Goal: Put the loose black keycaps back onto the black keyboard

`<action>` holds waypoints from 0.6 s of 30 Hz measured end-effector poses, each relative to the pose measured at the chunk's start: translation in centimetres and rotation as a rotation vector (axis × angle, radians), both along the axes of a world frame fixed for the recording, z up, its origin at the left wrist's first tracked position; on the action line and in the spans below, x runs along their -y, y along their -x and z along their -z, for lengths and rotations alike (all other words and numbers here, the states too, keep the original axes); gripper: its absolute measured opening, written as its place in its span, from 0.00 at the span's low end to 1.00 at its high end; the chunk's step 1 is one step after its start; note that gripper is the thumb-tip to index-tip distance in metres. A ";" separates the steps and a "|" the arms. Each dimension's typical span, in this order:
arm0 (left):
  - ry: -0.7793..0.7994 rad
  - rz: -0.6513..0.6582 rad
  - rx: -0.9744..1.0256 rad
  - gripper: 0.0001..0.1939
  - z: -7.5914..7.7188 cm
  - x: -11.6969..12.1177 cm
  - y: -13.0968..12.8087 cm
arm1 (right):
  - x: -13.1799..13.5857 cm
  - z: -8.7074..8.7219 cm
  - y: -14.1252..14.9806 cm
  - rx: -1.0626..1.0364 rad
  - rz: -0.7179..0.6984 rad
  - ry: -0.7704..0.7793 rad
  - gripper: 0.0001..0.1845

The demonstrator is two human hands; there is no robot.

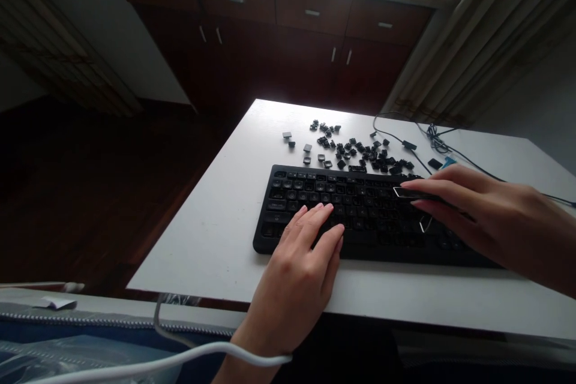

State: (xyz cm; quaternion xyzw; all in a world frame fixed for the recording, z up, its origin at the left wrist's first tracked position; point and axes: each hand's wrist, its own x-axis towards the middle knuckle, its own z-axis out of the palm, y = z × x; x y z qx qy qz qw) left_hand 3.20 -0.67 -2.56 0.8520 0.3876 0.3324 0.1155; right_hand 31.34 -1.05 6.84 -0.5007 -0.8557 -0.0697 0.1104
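A black keyboard (360, 237) lies on the white table, with some of its keycaps gone in the upper rows. My left hand (306, 258) rests on its left part, fingers stretched out over the keys and holding nothing. Between the thumb and fingers of my right hand (481, 204) is a keycap puller (420, 194) with a dark handle and bent wire ends. It is over the right half of the keyboard, and I cannot tell whether its wires touch a key. Loose black keycaps (351, 149) are strewn behind the keyboard. My right hand hides the keyboard's right end.
A thin black cable (472, 165) runs across the table (216, 210) at the back right, partly coiled. Near my right hand lies a small blue object (449, 162). A white cable (202, 349) crosses in front of my left wrist. Drawers and cabinets (288, 42) stand beyond.
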 end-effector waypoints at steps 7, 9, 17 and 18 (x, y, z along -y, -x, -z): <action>-0.011 -0.001 -0.013 0.15 -0.1 0.1 -0.2 | 0.4 1.2 -1.1 -0.314 0.175 0.052 0.13; -0.016 0.000 -0.019 0.15 -0.2 0.1 -0.2 | 0.6 1.3 -1.3 -0.518 0.304 0.112 0.13; -0.032 -0.001 -0.048 0.17 0.0 -0.1 -0.1 | 1.7 2.3 -2.0 -1.433 0.299 0.429 0.15; -0.036 -0.004 -0.051 0.17 0.0 -0.1 -0.1 | 1.9 2.3 -2.1 -1.424 0.277 0.447 0.16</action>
